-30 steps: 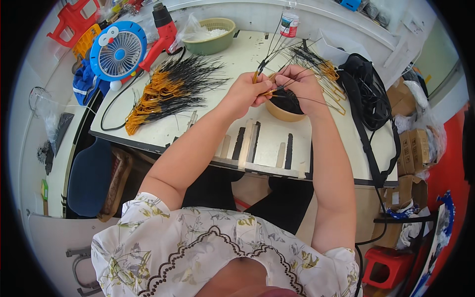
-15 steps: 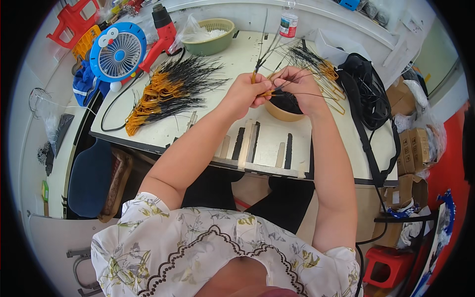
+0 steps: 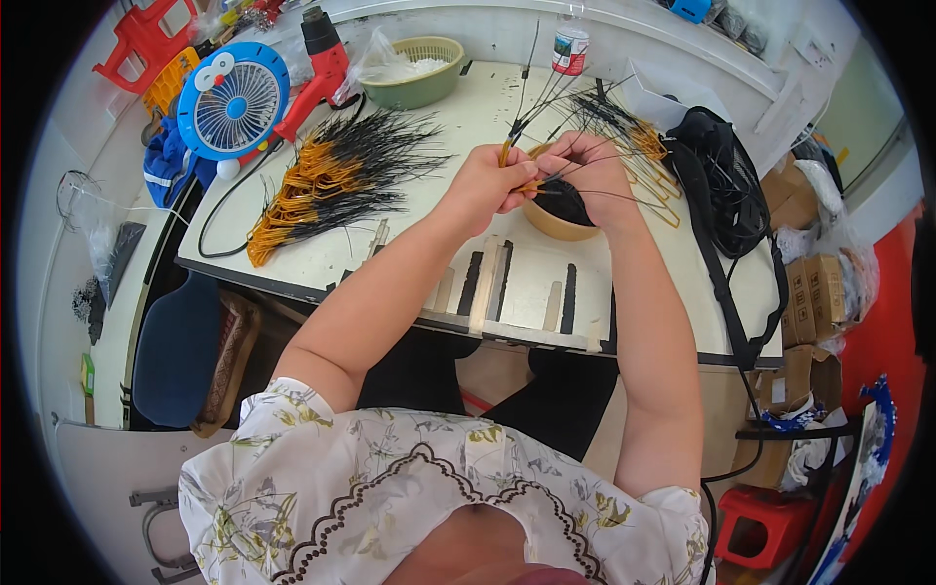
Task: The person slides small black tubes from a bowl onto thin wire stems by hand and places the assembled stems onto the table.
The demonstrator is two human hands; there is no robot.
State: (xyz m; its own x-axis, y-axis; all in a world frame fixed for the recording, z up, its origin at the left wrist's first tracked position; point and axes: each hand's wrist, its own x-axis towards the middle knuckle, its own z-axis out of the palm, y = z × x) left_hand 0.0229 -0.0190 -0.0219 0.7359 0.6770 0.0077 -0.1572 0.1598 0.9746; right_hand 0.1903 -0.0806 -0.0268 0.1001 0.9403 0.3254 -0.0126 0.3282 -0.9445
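"One left hand (image 3: pixel 492 182), ours, pinching orange-and-black wires (image 3: pixel 516 130) tight, black ends fanning away beyond the grip!"

"And our right hand (image 3: pixel 593 168)?"

"Just beside, fingers bunched; we can't tell what's between them. One lead crosses it rightward."

"Surface?"

"Pale worktable (image 3: pixel 409 255) below us; tan bowl (image 3: pixel 556 227) just right of the grip, wire pile (image 3: pixel 327 175) well left, black strapped bag (image 3: pixel 720 185) well right."

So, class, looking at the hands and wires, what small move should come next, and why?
Perhaps the right hand should draw one loose black end toward the others while the left hand anchors the wire bundle: the left grip closes around its orange part, the right hand is close beside it, and several black ends splay in different directions.
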